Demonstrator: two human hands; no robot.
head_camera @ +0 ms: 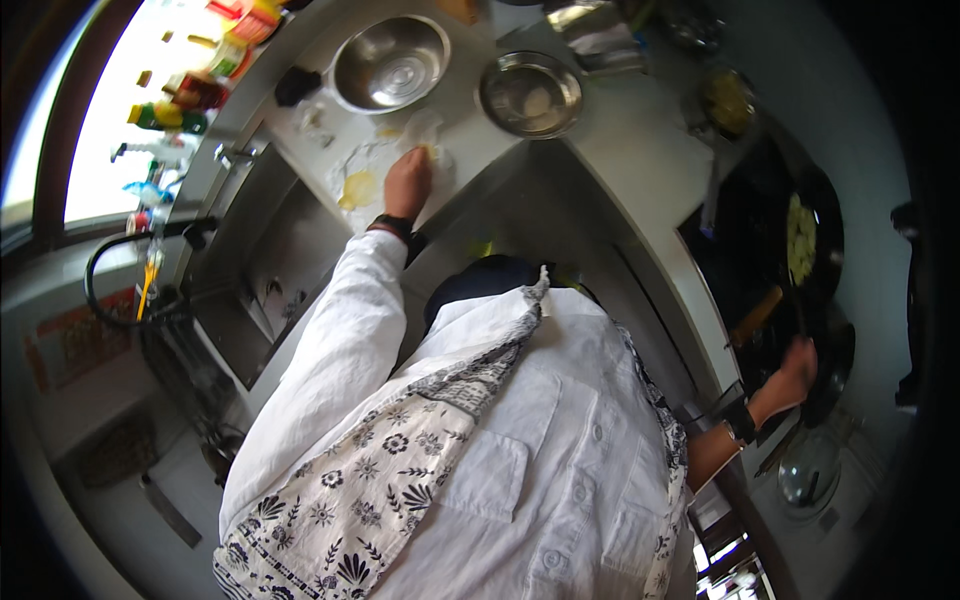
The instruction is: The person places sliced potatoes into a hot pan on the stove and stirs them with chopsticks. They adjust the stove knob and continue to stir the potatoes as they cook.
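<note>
My left hand [409, 184] is closed over the white counter, at a crumpled clear plastic sheet [429, 127]. A bit of yellow shows by its fingers; whether it grips the sheet or something else is hidden. Close to its left lies a flat yellow piece [358, 190] on more clear plastic. At the stove, my slightly blurred right hand [796, 373] holds a thin dark utensil handle [801, 311] that reaches into a black wok [829, 225]. Pale green pieces [801, 240] lie together in the wok.
A deep steel bowl [352, 67] and a shallow steel dish [491, 105] stand on the counter. Left is a sink [277, 217] with a faucet [232, 155]. Bottles [169, 118] line the window. A yellow-filled bowl [727, 101] and glass lid [808, 472] flank the stove.
</note>
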